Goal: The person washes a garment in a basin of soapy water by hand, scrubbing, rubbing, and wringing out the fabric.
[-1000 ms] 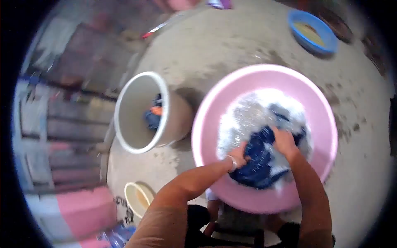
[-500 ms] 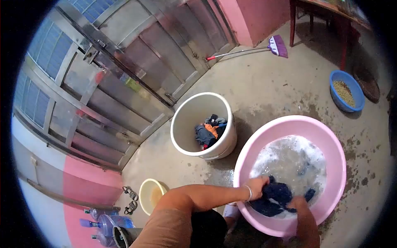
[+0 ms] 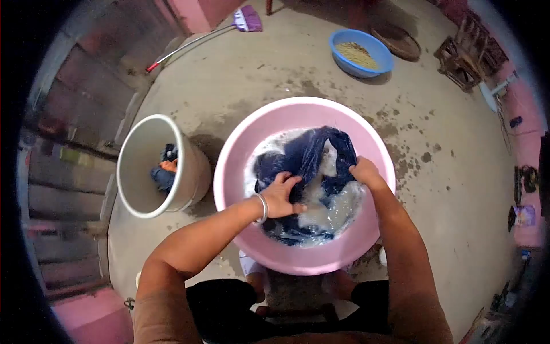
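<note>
Soaked dark-blue cloth (image 3: 303, 157), wrinkled and limp, lies bunched under and beyond the left hand (image 3: 282, 196) and reaches across to the right hand (image 3: 365, 171). Cloudy, foamy water (image 3: 335, 212) surrounds it in a round, smooth pink basin (image 3: 303, 261) beneath both hands. The left hand, palm down with fingers spread, rests loosely on the folds, a shiny bracelet (image 3: 263, 208) at its wrist; the right, fingers curled, grips the cloth's edge.

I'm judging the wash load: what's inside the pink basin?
The pink basin holds dark blue cloth in cloudy, foamy water. The left hand is open over the cloth, the right hand at its edge. The basin's bottom and anything beneath the cloth are covered.
</note>
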A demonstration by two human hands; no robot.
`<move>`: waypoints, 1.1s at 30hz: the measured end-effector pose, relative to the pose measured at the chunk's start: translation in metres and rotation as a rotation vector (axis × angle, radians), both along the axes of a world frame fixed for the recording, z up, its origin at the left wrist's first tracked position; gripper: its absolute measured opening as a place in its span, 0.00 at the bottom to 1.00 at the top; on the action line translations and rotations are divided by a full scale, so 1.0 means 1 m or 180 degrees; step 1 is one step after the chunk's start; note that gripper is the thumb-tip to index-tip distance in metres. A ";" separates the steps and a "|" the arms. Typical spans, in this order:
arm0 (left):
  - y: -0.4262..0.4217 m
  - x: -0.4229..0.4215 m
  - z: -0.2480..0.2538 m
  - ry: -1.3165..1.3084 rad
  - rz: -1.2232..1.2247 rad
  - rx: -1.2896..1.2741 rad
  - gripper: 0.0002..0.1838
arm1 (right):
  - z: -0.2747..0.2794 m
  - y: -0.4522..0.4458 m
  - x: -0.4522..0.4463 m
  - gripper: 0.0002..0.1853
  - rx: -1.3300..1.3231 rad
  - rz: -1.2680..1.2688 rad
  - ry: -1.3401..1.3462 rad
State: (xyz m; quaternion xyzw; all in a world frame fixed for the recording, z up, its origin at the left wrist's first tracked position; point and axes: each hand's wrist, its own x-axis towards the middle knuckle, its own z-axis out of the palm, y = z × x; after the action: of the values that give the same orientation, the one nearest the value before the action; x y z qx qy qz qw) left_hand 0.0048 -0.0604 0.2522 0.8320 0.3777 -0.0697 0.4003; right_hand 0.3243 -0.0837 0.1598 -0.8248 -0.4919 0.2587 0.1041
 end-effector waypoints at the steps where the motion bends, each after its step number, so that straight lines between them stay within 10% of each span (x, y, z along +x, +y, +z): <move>1: 0.020 0.002 -0.031 0.0380 -0.0066 -0.0345 0.48 | -0.002 -0.002 0.001 0.20 -0.0238 0.0122 -0.0205; 7: 0.088 0.047 -0.119 0.0732 0.0392 0.1520 0.48 | -0.067 0.021 -0.007 0.32 0.0514 0.0541 -0.0761; 10: 0.086 0.078 -0.148 0.1139 -0.0332 0.1688 0.51 | -0.120 0.035 -0.030 0.28 -0.0618 0.0054 -0.0668; 12: 0.093 0.082 -0.166 0.1403 -0.0880 0.1322 0.45 | -0.134 0.032 -0.032 0.24 -0.1270 0.1089 -0.0731; 14: 0.101 0.054 -0.187 0.0370 0.0490 -0.0401 0.31 | -0.147 0.008 -0.034 0.21 -0.1873 0.2170 -0.0670; 16: 0.107 0.014 -0.221 -0.1123 0.2681 -0.2119 0.18 | -0.159 -0.006 -0.009 0.18 0.0021 -0.0760 0.0276; 19: 0.094 -0.016 -0.228 -0.1395 0.3271 -0.3142 0.19 | -0.161 0.008 -0.018 0.20 0.0337 -0.1263 0.0803; 21: 0.080 0.009 -0.188 -0.2379 0.3636 -0.4133 0.21 | -0.088 0.016 -0.064 0.22 0.0634 -0.0713 0.2808; 24: 0.065 0.046 -0.170 -0.3012 0.3639 -0.3742 0.25 | -0.050 0.003 -0.156 0.15 0.1335 0.1110 0.2145; 33: 0.024 0.067 -0.181 -0.3215 0.3410 -0.4295 0.20 | -0.019 0.016 -0.176 0.21 0.1052 0.0242 0.0970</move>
State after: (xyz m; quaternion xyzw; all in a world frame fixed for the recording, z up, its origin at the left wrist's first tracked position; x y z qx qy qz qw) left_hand 0.0718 -0.0362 0.0714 0.0826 0.3699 0.2820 0.8814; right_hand 0.1479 -0.0677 0.1405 -0.7288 -0.5369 0.2999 0.3011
